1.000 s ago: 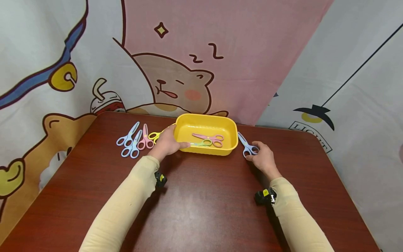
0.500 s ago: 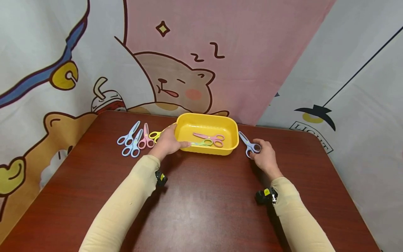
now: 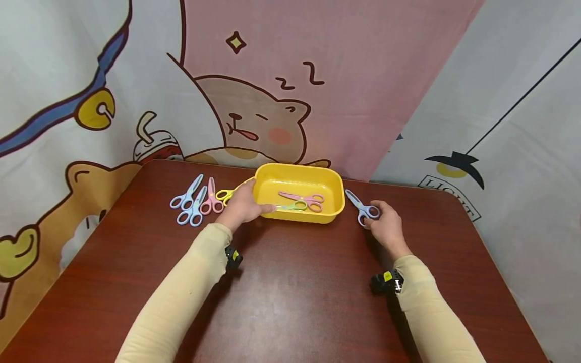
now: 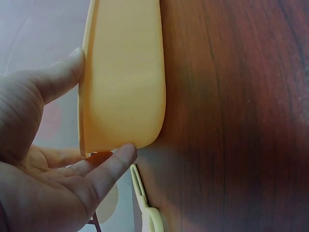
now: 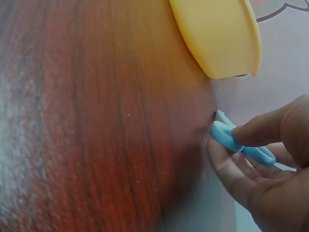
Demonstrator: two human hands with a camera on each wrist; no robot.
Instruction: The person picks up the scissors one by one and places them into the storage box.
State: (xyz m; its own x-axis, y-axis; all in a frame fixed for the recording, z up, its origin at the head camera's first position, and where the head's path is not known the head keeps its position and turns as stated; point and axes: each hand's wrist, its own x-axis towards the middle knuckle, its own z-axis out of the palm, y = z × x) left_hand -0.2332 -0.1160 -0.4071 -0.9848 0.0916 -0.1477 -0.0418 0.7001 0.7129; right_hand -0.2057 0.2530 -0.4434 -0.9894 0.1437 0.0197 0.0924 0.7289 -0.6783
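Note:
A yellow plastic tray (image 3: pixel 333 194) stands at the back middle of the brown table, with a pink pair of scissors (image 3: pixel 303 197) and a green pair (image 3: pixel 292 206) inside. My left hand (image 3: pixel 242 204) holds the tray's left end (image 4: pixel 120 82), thumb on the rim and fingers along the outside wall. To the right of the tray my right hand (image 3: pixel 383 222) pinches the handles of blue scissors (image 3: pixel 360 206), which lie on the table; in the right wrist view thumb and fingers close round the blue handle (image 5: pixel 231 137).
Left of the tray lie two blue scissors (image 3: pixel 189 200), a pink pair (image 3: pixel 211 197) and a yellow pair (image 3: pixel 225 193), the latter partly behind my left hand. Printed cloth backdrops hang behind the table (image 3: pixel 295 292). Its right edge runs close by.
My right hand has slid slightly up and right with the blue scissors, closing its fingers on the handles. The left hand and tray have stayed put.

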